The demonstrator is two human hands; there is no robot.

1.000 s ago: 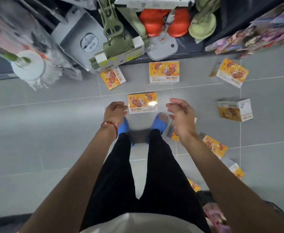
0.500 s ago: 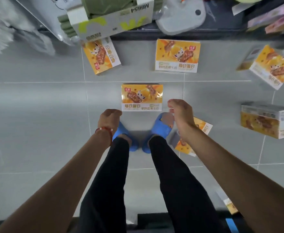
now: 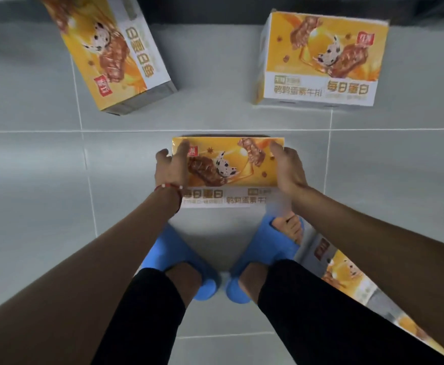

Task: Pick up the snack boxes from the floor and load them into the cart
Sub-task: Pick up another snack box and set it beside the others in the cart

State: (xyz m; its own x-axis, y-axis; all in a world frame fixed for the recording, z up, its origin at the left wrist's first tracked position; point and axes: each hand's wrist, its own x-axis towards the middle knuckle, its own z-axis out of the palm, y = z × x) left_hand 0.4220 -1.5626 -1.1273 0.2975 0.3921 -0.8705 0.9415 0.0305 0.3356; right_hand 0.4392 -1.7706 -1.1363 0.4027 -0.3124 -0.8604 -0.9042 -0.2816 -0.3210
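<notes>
Since the earlier frame, both hands have been lowered onto the centre box, at frame centre on the floor. The left hand is clamped on its left edge, the right hand on its right edge, fingers curled against the sides. "每日蛋白" is printed on the box at upper right; another box lies at upper left.

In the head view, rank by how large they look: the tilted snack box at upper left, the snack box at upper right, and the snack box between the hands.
1. Upper-right box and tilted upper-left box: too alike to rank; the latter is cropped.
2. Held box, between left hand and right hand.
</notes>
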